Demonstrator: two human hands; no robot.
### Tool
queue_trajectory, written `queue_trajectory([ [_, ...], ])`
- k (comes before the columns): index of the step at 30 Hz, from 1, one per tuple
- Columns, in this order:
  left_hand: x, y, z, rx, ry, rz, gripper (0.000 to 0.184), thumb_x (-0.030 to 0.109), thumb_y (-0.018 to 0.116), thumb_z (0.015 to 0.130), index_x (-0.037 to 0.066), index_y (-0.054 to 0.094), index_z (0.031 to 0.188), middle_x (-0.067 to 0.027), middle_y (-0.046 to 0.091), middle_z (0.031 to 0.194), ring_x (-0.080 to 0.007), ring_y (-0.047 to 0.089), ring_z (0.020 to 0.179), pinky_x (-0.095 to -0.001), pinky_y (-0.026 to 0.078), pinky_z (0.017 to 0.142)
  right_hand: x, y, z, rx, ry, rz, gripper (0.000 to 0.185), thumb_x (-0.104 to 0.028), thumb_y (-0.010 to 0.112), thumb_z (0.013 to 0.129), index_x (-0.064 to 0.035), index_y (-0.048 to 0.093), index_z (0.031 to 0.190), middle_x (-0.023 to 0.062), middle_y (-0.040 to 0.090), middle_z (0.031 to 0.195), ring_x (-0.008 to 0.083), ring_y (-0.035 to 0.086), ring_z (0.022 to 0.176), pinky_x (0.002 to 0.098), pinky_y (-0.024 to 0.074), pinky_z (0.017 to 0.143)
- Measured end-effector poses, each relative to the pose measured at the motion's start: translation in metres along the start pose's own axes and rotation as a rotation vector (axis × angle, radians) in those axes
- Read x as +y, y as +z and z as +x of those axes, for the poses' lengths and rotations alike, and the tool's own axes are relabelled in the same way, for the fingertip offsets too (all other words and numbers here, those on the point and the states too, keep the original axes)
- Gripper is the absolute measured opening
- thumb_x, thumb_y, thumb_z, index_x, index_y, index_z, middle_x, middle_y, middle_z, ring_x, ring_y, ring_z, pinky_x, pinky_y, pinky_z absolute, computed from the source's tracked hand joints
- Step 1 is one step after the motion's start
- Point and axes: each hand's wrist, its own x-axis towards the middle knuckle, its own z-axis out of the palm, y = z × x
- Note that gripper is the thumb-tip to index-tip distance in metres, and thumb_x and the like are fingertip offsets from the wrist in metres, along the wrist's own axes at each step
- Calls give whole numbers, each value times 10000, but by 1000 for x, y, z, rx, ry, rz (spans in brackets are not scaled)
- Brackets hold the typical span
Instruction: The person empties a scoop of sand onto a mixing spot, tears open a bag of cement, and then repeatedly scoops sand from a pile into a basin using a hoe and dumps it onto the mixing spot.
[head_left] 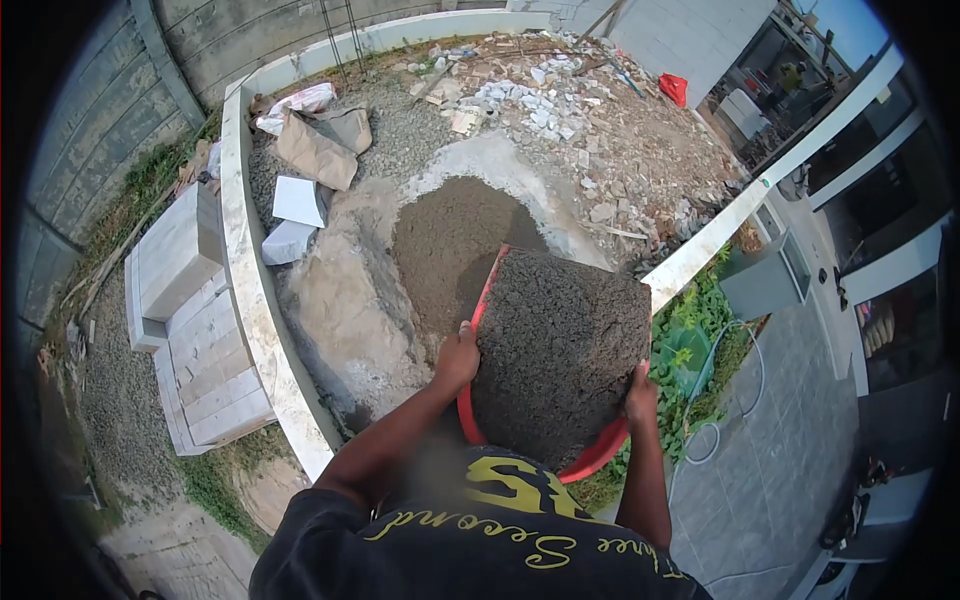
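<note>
A red tub point(597, 456) is held in front of my body, heaped with dark grey wet mortar point(560, 350). My left hand point(459, 356) is closed on its left rim. On the opposite side, my right hand point(641, 396) grips the right rim. Just beyond the tub lies a round patch of similar grey mortar point(440, 240) on the ground, partly hidden behind the load. A mound of pale sand point(350, 290) rises to the left of that patch.
A low white wall point(262, 300) curves along the left, with stacked light blocks point(190, 250) outside it. Paper sacks point(318, 150) and broken rubble point(540, 105) lie farther back. At right are plants, a hose point(712, 355), a grey bin point(765, 275) and paving point(770, 430).
</note>
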Motion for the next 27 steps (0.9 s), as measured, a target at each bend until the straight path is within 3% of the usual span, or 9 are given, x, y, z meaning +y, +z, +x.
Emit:
queue_trajectory([
  [1, 3, -2, 20, -21, -39, 34, 558, 492, 357, 967, -9, 546, 810, -93, 533, 638, -202, 505, 498, -348, 422, 474, -16, 14, 17, -15, 16, -54, 563, -579, 404, 943, -66, 515, 741, 10, 419, 515, 149, 388, 362, 311, 290, 356],
  [3, 25, -2, 57, -35, -256, -9, 638, 433, 280, 992, -93, 620, 875, -274, 627, 749, -384, 646, 695, -465, 496, 670, -46, 45, 60, -112, 78, -180, 608, -599, 410, 932, -31, 539, 757, 27, 434, 523, 164, 406, 378, 323, 301, 363],
  [5, 39, -7, 99, -56, -309, 52, 637, 447, 281, 993, -76, 617, 854, -242, 617, 718, -349, 643, 654, -448, 493, 614, -74, 84, 108, -192, 128, -254, 625, -604, 410, 930, -17, 544, 761, 35, 440, 530, 173, 419, 392, 328, 310, 368],
  [8, 35, -14, 149, -81, -457, 73, 636, 470, 278, 995, -49, 607, 832, -188, 602, 677, -304, 627, 593, -435, 486, 546, -137, 137, 151, -407, 405, -354, 651, -609, 411, 922, 11, 552, 784, 79, 498, 605, 200, 443, 437, 334, 326, 375],
  [12, 5, -8, 210, -33, -687, -53, 631, 479, 256, 996, -32, 598, 856, -139, 572, 650, -275, 585, 527, -425, 478, 508, -152, 202, 218, -542, 464, -415, 601, -610, 390, 927, -54, 505, 732, 42, 417, 563, 179, 368, 401, 340, 292, 366],
  [16, 8, -17, 258, -47, -752, 19, 527, 408, 342, 989, -33, 607, 874, -141, 608, 658, -284, 610, 535, -422, 491, 509, -173, 229, 260, -768, 684, -387, 545, -596, 376, 939, -114, 422, 688, 2, 329, 531, 138, 275, 365, 329, 271, 367],
  [18, -31, -23, 292, -400, -181, 760, 363, 284, 432, 952, -24, 617, 902, -140, 642, 668, -288, 644, 575, -428, 503, 521, -181, 240, 271, -791, 695, -387, 552, -600, 367, 940, -109, 419, 696, -9, 310, 516, 126, 259, 357, 322, 274, 367],
  [25, -32, -27, 384, -587, -249, 525, 183, 86, 481, 862, -12, 629, 818, -153, 638, 646, -288, 645, 569, -436, 499, 507, -184, 251, 316, -697, 780, -505, 538, -587, 355, 950, -95, 426, 745, -10, 306, 527, 121, 236, 375, 314, 270, 372],
  [27, 16, -32, 385, -475, -554, 218, 166, 79, 508, 848, -10, 626, 770, -165, 621, 635, -293, 622, 536, -447, 487, 495, -184, 243, 325, -725, 825, -415, 536, -584, 349, 952, -95, 424, 748, -10, 302, 519, 122, 239, 376, 310, 266, 373],
])
